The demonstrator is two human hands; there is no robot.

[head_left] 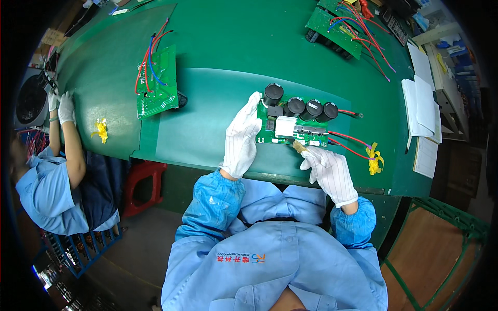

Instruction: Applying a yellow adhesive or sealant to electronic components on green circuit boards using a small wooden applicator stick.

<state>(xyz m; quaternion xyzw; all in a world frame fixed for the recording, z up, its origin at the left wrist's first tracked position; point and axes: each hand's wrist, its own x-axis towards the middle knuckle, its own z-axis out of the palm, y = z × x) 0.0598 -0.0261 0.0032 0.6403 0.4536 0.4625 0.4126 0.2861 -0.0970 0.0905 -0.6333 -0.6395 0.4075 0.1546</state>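
A green worktable [244,46] fills the room's middle, and on it, toward one o'clock from the middle of our view, lies the circuit board [298,123]. Four black cylinders [294,106] stand along its far side. We take the board as the centre of our clock, twelve being the far side.

Between eight and nine o'clock our left hand [241,140], in a striped white glove, rests against the board's edge — its fingers straight and pressed together; whether it grips, we cannot tell. At five o'clock our right hand [330,173] seems to pinch a small tan piece [299,147] between thumb and forefinger at the near edge.

We judge the step in hand to be close work along that edge, with the left hand steadying — so the next move calls for a still board and a light, exact right hand.

Farther out, red leads [350,140] run toward a yellow bundle [374,159] at four; papers [419,109] lie at three, more boards [337,33] at one, a wired board [158,98] at nine.
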